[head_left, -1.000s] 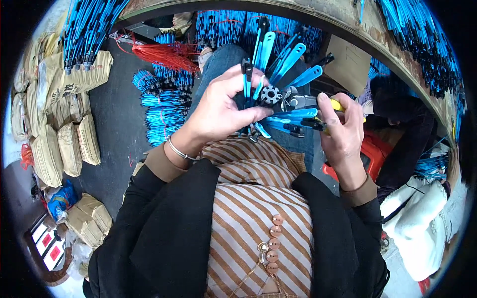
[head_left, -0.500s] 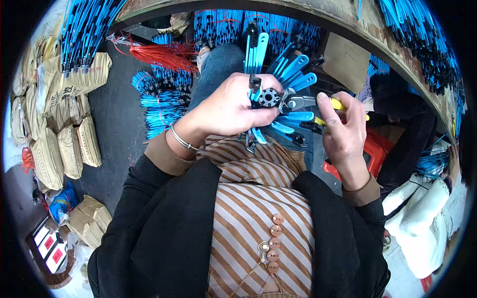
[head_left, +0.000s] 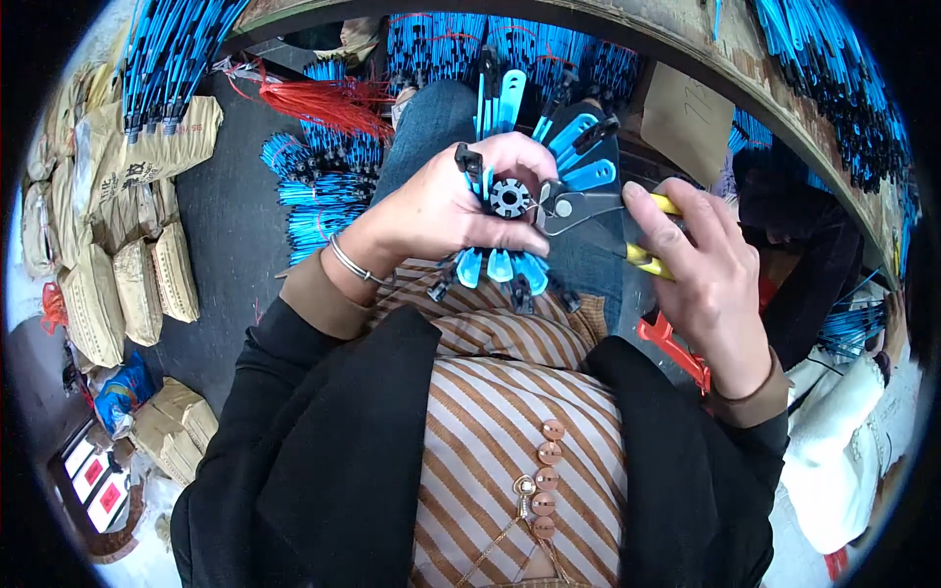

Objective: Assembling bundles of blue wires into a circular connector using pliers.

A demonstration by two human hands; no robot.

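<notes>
My left hand [head_left: 446,208] is wrapped round a round black hub [head_left: 511,198] with slots about its rim. Flat blue arms [head_left: 590,176] with black ends fan out from it, above and below my fingers. In my right hand [head_left: 714,274] is a pair of pliers [head_left: 595,204] with yellow handles, spread apart. Their metal jaws lie at the hub's right side, beside my left thumb and fingers. A thin wire seems to show between jaws and hub; its exact place is too small to tell.
A curved wooden table edge [head_left: 676,37] arches across the top, with blue bundles [head_left: 181,59] on it. More blue bundles [head_left: 312,211] and red strands [head_left: 323,103] lie beyond my knee. Brown sacks [head_left: 93,304] stand at left. A red plastic piece [head_left: 676,348] is below my right hand.
My left hand and the hub have shifted slightly left, and the blue arms have turned. My right hand has moved a little right and down, with the pliers' handles wider apart.
</notes>
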